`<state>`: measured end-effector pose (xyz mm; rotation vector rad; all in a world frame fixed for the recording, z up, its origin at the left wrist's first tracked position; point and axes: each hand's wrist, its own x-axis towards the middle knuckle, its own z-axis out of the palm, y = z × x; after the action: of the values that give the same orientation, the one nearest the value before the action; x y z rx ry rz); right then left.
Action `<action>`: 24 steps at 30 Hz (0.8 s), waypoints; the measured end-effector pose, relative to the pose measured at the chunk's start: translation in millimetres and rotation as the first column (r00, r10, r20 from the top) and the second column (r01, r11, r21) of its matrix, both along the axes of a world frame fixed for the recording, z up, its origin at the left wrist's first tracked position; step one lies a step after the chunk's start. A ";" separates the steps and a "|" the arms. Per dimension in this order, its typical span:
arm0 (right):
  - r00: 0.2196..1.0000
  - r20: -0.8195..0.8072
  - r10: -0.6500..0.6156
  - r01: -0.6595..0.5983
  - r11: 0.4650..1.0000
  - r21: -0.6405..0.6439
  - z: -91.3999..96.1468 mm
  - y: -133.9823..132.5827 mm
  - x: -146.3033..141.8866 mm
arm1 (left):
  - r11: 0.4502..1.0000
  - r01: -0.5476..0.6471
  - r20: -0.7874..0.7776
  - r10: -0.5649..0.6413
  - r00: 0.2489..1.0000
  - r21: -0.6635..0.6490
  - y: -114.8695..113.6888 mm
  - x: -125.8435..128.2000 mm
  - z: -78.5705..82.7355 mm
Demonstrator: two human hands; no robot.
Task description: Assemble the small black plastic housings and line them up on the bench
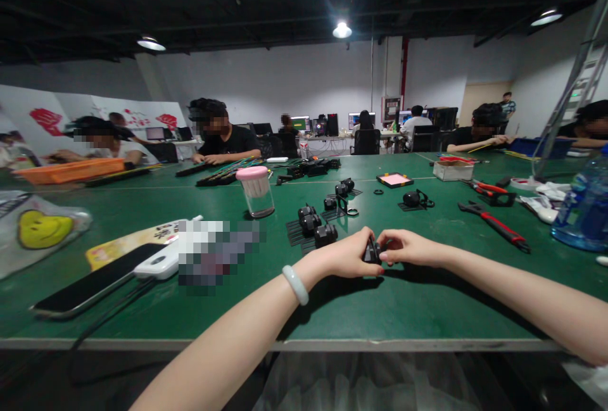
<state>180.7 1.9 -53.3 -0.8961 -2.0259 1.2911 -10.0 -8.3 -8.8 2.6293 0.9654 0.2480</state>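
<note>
My left hand [354,254], with a pale bangle on its wrist, is closed round a small black fitting [371,252] that looks like a cable gland. From the other side, the fingers of my right hand [403,247] pinch at the same fitting, which the fingers partly cover. Just beyond my left hand, several similar black fittings [325,234] rest on slotted black plates. Another black fitting [412,198] lies farther off, ahead of my right hand. A thin black ring [378,192] lies flat between these groups.
An adjustable wrench [498,226] and a blue-tinted bottle [582,208] are on the right. A pink-lidded jar [256,192] stands left of centre. Nearer left lie a phone [95,281] and a white device with a cable [156,264]. Several people work across the green table [332,316].
</note>
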 end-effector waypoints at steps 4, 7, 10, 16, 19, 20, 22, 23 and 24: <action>1.000 0.018 0.000 0.000 1.000 -0.002 0.7 0.7 -0.1 | 1.000 -0.001 0.017 0.001 1.000 -0.010 0.0 -0.2 -0.4; 1.000 0.020 -0.005 0.005 1.000 0.003 1.7 -0.3 -0.6 | 1.000 -0.007 0.018 0.007 1.000 -0.017 -0.6 -0.2 -0.1; 0.999 0.030 -0.012 0.012 1.000 0.008 2.2 -1.3 -0.9 | 1.000 -0.001 0.019 0.001 1.000 -0.017 -0.8 -0.4 0.3; 0.998 0.048 -0.026 0.025 0.999 0.034 3.1 -1.9 -1.0 | 1.000 0.009 0.021 -0.008 1.000 -0.016 0.3 -0.5 -0.7; 0.998 0.049 -0.026 0.025 0.999 0.025 4.1 -2.5 -1.6 | 1.000 0.012 0.022 -0.012 1.000 -0.017 0.6 -0.7 -0.7; 0.998 0.049 -0.027 0.026 0.999 0.023 4.4 -2.7 -1.8 | 1.000 0.013 0.022 -0.012 1.000 -0.018 0.5 -0.8 -0.5; 0.998 0.050 -0.024 0.023 0.999 0.022 4.8 -3.1 -2.1 | 1.000 0.013 0.022 -0.013 1.000 -0.022 0.3 -0.9 0.1; 0.999 0.048 -0.022 0.020 1.000 0.024 5.0 -3.4 -2.3 | 1.000 0.014 0.023 -0.013 1.000 -0.024 0.1 -0.9 0.4; 0.999 0.044 -0.019 0.018 1.000 0.026 5.2 -3.7 -2.3 | 1.000 0.015 0.024 -0.014 1.000 -0.026 0.0 -0.8 0.7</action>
<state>178.3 -1.8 -48.0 -0.9370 -2.0589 1.2432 -10.8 -8.3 -8.1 2.6028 0.9351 0.2610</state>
